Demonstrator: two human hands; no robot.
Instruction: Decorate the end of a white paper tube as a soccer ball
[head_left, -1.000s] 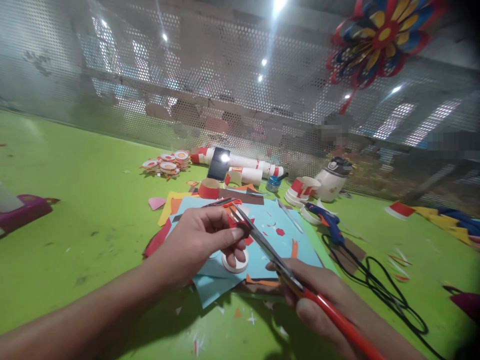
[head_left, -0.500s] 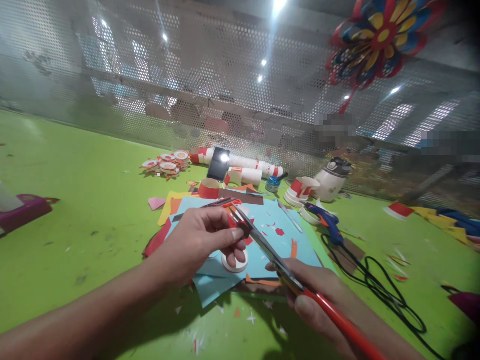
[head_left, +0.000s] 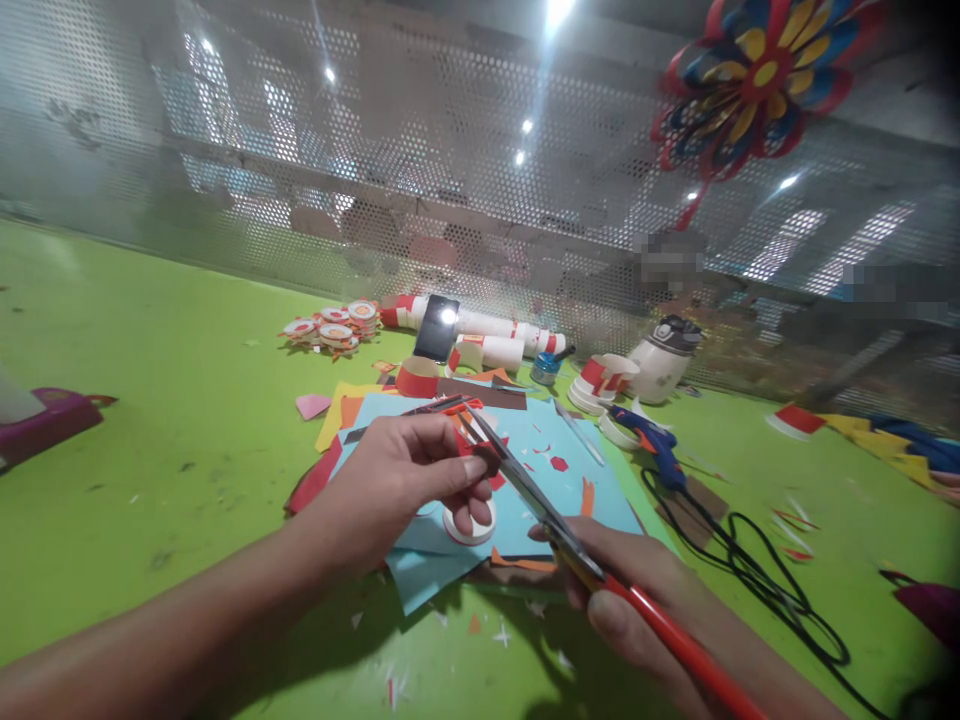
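Note:
My left hand (head_left: 420, 475) pinches a small dark red paper piece (head_left: 487, 458) between thumb and finger, above the light blue paper sheets (head_left: 615, 500). My right hand (head_left: 622, 570) is closed around scissors (head_left: 536, 495) with red handles. The slightly parted blades point up and left, with their tips beside the red piece. Under my left fingers lies a white round ring (head_left: 471, 524), partly covered by them. Red scraps and a small red hexagon (head_left: 559, 464) lie on the blue paper.
A blue glue gun (head_left: 656, 445) with a looping black cable (head_left: 757, 570) is at the right. Behind the papers are a phone (head_left: 437, 327), paper rolls (head_left: 487, 352), an ink bottle (head_left: 547, 367) and a white jar (head_left: 664, 362). Layered paper discs (head_left: 337, 330) sit back left.
Both hands and the scissors have barely moved. The hanging flower at the top right has turned slightly.

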